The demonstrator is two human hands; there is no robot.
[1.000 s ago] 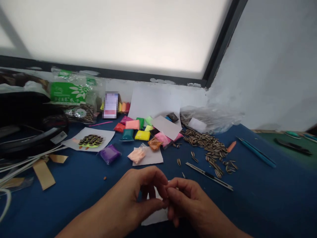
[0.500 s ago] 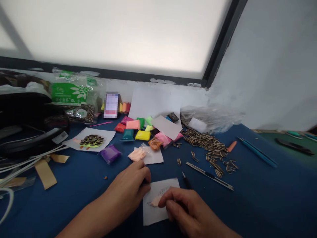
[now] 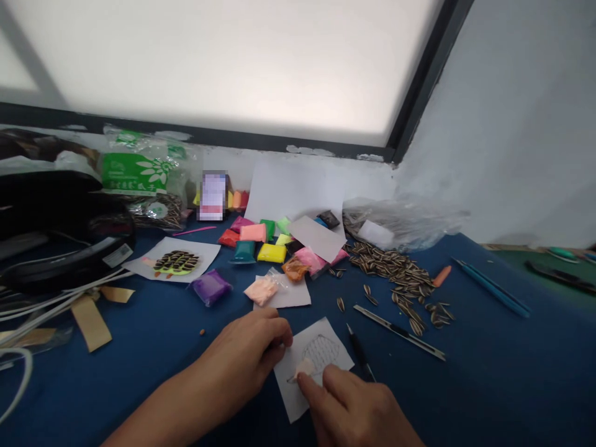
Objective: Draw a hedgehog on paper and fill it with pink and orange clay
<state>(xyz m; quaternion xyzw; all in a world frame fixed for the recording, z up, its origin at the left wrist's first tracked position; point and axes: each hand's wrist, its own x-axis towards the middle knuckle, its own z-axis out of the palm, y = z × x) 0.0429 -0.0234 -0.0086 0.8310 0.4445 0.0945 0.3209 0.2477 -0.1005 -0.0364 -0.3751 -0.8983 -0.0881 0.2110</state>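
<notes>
A small white sheet of paper (image 3: 289,400) lies turned at an angle near the front of the table, with a pencil drawing (image 3: 322,352) of a rounded, scaled body on it. A flat lump of peach modelling clay (image 3: 305,367) sits on the drawing's pointed left end. My right hand (image 3: 356,397) presses the clay with its index finger; the other fingers are curled and the thumb is mostly hidden. At the paper's left edge, my left hand (image 3: 261,338) is closed, its bent fingertips on the paper. A black pen (image 3: 360,352) lies just right of the sheet.
Beyond my hands lie a peach clay packet (image 3: 261,290), a purple packet (image 3: 210,287) and several other coloured packets. A seed-covered turtle picture (image 3: 176,263) is at left. Sunflower seeds (image 3: 386,264), a utility knife (image 3: 399,332) and blue tweezers (image 3: 491,287) lie right. Cables (image 3: 51,304) run along the left.
The paper has turned and shows more of the drawing. My right hand has shifted down and slightly left, from fingers pinched at the clay to an index finger pressing it.
</notes>
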